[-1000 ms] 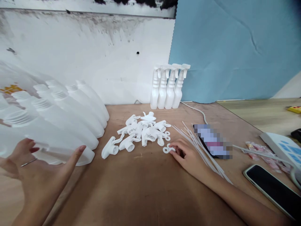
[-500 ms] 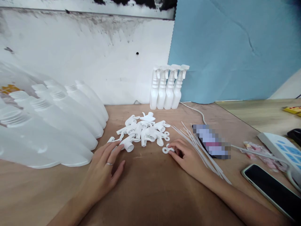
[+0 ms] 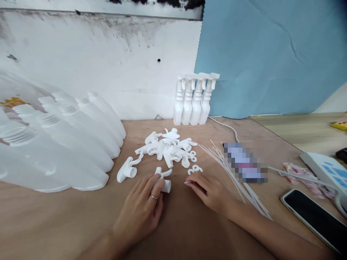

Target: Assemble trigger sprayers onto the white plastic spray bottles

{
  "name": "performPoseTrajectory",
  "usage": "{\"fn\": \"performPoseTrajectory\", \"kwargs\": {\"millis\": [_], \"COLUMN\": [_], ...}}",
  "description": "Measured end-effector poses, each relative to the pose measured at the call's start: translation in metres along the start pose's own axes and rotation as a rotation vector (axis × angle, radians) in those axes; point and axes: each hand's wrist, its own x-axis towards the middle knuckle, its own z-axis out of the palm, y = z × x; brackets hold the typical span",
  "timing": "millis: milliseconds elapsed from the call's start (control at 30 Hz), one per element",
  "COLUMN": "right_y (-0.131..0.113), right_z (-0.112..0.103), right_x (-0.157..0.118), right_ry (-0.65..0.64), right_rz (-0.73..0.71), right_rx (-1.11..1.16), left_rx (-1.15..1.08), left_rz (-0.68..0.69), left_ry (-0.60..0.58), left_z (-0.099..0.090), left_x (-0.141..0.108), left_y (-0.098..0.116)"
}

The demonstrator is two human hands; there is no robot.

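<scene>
My left hand [image 3: 143,206] is wrapped round a white spray head [image 3: 166,186], whose round collar points to the right. My right hand [image 3: 210,191] pinches a small white washer [image 3: 187,182] between thumb and fingers, close to the right of that collar but apart from it. Several loose washers [image 3: 197,168] lie just beyond my right fingers. A pile of white spray heads [image 3: 170,146] lies behind both hands, and a single spray head [image 3: 126,170] rests to the left of it.
Several open white bottles [image 3: 78,133] stand at the left. Several bottles with spray heads [image 3: 195,104] stand by the wall. Thin white tubes [image 3: 235,173], a lit phone [image 3: 244,162], a dark phone [image 3: 314,216], a white cable and a power strip [image 3: 328,173] lie at the right.
My left hand has moved right and toward me and now holds a spray head from the pile. My right hand has drawn slightly toward me with a washer, away from the other washers.
</scene>
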Motion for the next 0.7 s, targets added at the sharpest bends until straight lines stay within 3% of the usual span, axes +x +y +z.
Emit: {"fn": "performPoseTrajectory", "kwargs": {"millis": [200,300,433,533,700], "right_y": [-0.003,-0.005,-0.014,-0.020,-0.021], "right_z": [0.005,-0.001,-0.008,-0.008,-0.003], "right_x": [0.000,0.001,0.003,0.003,0.002], "right_ry": [0.003,0.083,0.222,0.230,0.109], "right_rz": [-0.019,-0.064,-0.227,-0.335,-0.451], "right_rx": [-0.020,-0.028,-0.049,-0.082,0.017], "left_rx": [-0.221,-0.463,-0.728,-0.745,-0.632], "left_rz": [-0.009,-0.098,-0.221,-0.138,-0.029], "left_ry": [-0.057,-0.089,-0.114,-0.150,-0.154], "left_z": [0.012,0.012,0.009,0.008,0.009], "left_x": [0.013,0.018,0.020,0.019,0.015], "left_y": [0.029,0.025,0.013,0.012,0.016]}}
